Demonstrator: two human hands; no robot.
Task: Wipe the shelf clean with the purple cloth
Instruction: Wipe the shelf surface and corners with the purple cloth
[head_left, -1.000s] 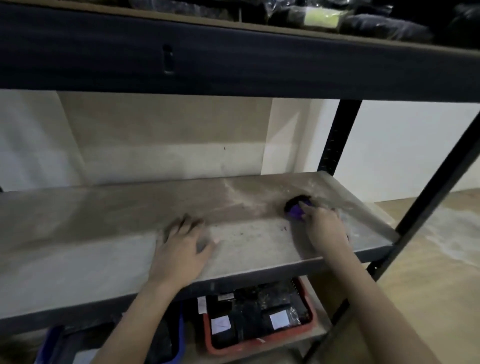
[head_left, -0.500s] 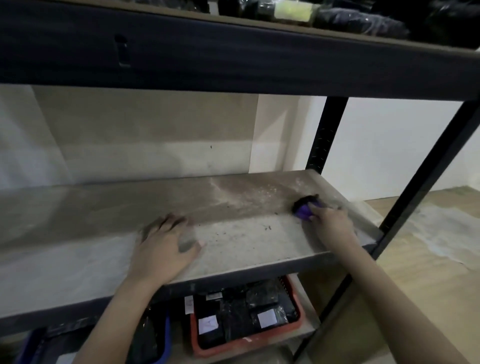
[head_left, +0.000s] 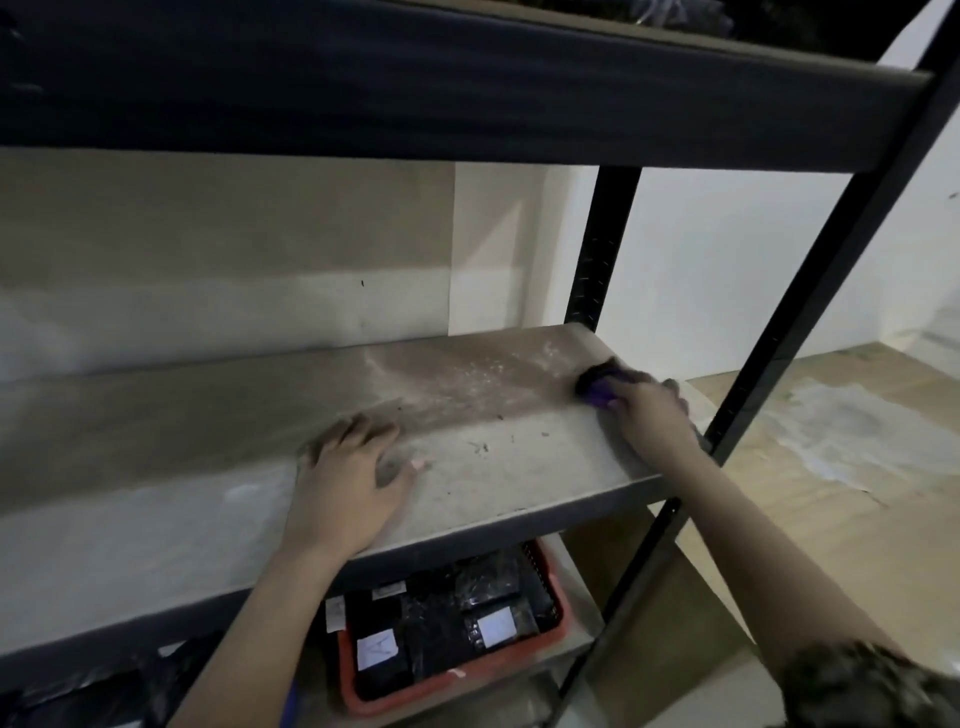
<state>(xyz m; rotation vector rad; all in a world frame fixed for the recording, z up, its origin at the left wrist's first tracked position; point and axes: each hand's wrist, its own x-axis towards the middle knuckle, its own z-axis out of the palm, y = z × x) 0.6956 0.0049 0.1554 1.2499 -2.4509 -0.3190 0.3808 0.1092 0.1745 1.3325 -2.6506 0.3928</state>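
A dusty grey-brown shelf board (head_left: 182, 447) runs across the middle of the view, with white specks and dark crumbs on its right half. My right hand (head_left: 649, 415) presses a bunched purple cloth (head_left: 597, 387) onto the board at its far right end, close to the back upright. Only the cloth's left part shows past my fingers. My left hand (head_left: 348, 483) lies flat on the board near the front edge, fingers spread, holding nothing.
Black metal uprights (head_left: 597, 249) and a slanted front post (head_left: 810, 312) frame the right end. A dark beam of the shelf above (head_left: 415, 93) hangs overhead. Below stands a red basket (head_left: 556, 629) with black packets. Wooden floor (head_left: 779, 519) lies to the right.
My right hand has slid the purple cloth further right along the board toward the back corner. The left hand stays flat in place. The view has shifted.
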